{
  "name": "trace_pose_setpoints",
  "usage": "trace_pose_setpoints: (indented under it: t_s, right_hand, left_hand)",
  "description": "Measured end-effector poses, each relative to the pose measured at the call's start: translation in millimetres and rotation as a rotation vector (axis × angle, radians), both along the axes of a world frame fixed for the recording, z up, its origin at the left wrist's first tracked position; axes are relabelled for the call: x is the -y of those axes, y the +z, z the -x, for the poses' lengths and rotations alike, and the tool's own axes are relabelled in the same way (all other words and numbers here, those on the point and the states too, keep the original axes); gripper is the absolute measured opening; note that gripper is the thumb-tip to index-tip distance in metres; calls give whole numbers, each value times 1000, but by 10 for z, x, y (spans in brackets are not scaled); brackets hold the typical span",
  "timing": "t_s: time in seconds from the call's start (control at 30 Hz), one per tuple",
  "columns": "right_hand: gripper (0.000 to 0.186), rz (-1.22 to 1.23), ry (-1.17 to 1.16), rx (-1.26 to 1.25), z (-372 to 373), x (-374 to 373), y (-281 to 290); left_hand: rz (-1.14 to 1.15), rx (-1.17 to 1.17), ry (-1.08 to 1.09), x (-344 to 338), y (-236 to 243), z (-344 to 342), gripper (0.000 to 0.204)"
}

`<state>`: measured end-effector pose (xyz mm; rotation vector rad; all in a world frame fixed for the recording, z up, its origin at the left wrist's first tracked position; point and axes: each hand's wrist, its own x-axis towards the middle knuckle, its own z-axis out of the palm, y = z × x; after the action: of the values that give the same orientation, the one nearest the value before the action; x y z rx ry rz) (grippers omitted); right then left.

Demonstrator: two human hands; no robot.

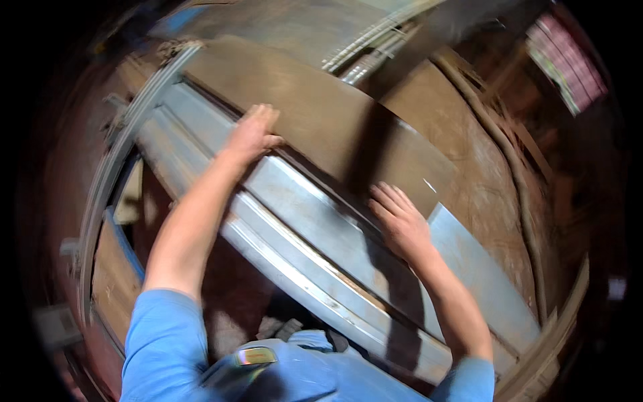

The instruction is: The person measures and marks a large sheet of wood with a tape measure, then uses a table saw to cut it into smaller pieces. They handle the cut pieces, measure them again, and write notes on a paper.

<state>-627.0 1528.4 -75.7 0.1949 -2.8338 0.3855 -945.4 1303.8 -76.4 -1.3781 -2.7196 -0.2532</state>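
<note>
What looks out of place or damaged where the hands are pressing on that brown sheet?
Nothing stands out. The left hand and right hand lie flat on the brown sheet over the grey metal frame. Motion blur hides fine damage.

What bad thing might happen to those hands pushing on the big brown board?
Both bare hands, the left hand and the right hand, lie flat on the edge of the brown board, right where it meets the grey metal rail. If the board slides, fingers might get pinched against the rail. With no gloves, a rough board edge or a sharp metal edge might scratch or cut the skin. The picture is blurred, so things seem to be moving quickly.
</note>
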Motion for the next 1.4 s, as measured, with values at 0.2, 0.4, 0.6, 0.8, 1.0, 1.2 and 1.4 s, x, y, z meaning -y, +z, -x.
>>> trace_pose_setpoints:
  t_s: [0.2,0.4,0.6,0.8,1.0,1.2,1.4]
  right_hand:
    - [24,-35,-42,53,60,73,108]
    - [27,1,-33,19,49,67,103]
    - [32,2,-30,39,18,50,43]
    - [33,-4,-53,30,-1,46,-49]
    - [29,-22,-47,-18,-6,30,-119]
    - [25,11,-39,-66,-2,29,-154]
    - [23,-4,-9,-77,17,-1,-196]
  left_hand:
    - [75,83,22,-56,-53,61,74]
    - [126,116,39,-74,-12,38,76]
    - [156,101,49,-83,-37,26,77]
    - [150,96,56,-84,-64,21,77]
    - [165,78,62,-99,-91,11,79]
    - [130,75,52,-100,-119,-10,77]
    - [138,73,54,-118,-102,-27,78]
